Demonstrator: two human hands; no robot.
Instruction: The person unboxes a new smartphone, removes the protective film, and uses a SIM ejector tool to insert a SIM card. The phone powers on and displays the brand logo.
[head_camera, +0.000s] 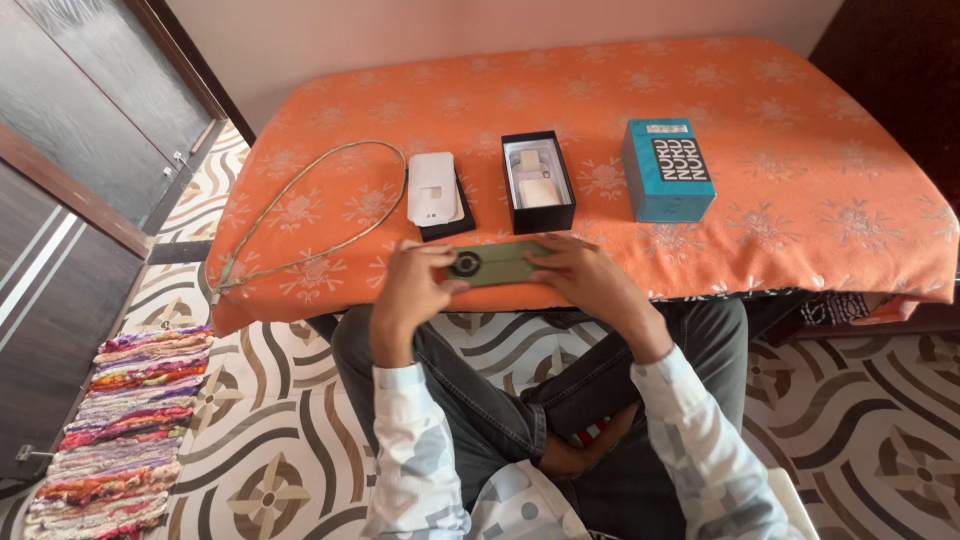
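Currently, the left hand (408, 283) and right hand (585, 272) both grip a green phone (497, 263), back side up, at the near edge of the desk (800, 200). Behind it sit an open black box (538, 182), a blue box (667, 170) and a cable (300, 215).

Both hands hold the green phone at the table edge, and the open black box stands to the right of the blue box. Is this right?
Not quite. In the head view the open black box stands left of the blue box. Both the left hand and right hand do hold the green phone.
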